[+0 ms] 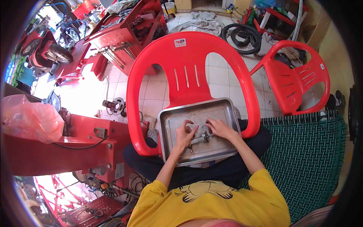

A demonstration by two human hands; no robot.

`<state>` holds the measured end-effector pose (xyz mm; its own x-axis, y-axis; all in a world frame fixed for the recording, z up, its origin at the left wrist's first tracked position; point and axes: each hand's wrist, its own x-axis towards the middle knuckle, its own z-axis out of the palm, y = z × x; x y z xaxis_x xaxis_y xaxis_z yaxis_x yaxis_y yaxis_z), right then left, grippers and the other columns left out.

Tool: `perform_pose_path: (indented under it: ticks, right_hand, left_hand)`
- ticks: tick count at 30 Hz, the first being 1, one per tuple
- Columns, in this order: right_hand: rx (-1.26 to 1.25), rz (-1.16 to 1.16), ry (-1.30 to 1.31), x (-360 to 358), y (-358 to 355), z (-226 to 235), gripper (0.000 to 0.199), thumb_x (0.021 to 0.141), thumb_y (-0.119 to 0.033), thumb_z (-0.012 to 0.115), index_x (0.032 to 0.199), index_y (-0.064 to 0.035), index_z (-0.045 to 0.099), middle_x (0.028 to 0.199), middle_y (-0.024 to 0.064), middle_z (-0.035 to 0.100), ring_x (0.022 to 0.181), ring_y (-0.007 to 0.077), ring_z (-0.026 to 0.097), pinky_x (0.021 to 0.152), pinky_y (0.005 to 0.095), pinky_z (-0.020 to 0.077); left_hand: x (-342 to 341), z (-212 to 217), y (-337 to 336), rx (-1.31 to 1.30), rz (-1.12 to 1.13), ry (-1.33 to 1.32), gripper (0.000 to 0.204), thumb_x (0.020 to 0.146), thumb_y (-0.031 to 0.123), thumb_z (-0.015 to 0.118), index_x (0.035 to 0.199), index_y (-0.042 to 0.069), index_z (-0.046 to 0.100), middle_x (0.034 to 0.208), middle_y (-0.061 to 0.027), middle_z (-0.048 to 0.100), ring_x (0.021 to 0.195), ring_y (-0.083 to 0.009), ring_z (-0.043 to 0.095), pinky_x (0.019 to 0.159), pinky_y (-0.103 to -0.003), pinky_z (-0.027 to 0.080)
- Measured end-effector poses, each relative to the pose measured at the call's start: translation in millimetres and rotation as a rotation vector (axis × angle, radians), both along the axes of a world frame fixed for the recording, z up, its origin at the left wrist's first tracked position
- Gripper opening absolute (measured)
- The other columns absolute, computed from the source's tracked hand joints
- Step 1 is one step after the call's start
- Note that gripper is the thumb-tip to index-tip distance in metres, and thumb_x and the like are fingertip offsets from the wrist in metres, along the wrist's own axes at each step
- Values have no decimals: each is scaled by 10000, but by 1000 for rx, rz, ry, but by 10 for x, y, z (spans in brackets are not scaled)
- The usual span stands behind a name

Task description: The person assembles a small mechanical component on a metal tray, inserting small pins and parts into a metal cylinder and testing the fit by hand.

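Note:
A shallow metal tray rests on the seat of a red plastic chair in front of me. In the tray lies a slim metal rod-like part with a dark collar near its right end and a small piece at its lower left. My left hand hovers over the part's left end, its thumb and index finger spread in a curve. Facing it from the right, my right hand is above the collar, fingers bent but apart. Nothing plainly shows between the fingers of either hand; their undersides are hidden.
Close on my left stands a red metal machine frame with a pinkish plastic bag on it. A green woven seat is at my right, with another red chair beyond. A red tool cart stands ahead left.

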<state>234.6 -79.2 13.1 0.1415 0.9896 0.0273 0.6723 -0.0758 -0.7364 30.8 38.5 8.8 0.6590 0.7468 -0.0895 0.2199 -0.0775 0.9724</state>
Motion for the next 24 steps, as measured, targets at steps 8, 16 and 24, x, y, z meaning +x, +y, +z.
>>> perform_pose_path:
  ticks: [8, 16, 24]
  right_hand:
    - [74, -129, -37, -118, -41, -68, 194, 1022, -247, 601, 1076, -61, 616, 807, 260, 686, 764, 489, 665, 655, 570, 515]
    - [51, -263, 54, -51, -94, -327, 234, 1028, -262, 580, 1115, -51, 629, 879, 259, 701, 861, 480, 676, 727, 550, 525]
    - [44, -289, 181, -59, -16, -130, 186, 1019, -178, 594, 1076, -2, 614, 821, 239, 695, 795, 457, 677, 698, 494, 510]
  left_hand:
    - [24, -59, 94, 53, 2, -26, 191, 938, 155, 778, 1004, 43, 637, 559, -31, 616, 503, -47, 543, 474, -241, 374]
    - [38, -120, 44, -22, 47, -38, 172, 940, 123, 764, 997, 37, 627, 561, -41, 611, 488, -61, 538, 456, -265, 365]
    - [37, -38, 109, 48, 44, -49, 163, 941, 108, 755, 988, 27, 621, 572, -53, 634, 487, -74, 565, 461, -255, 380]
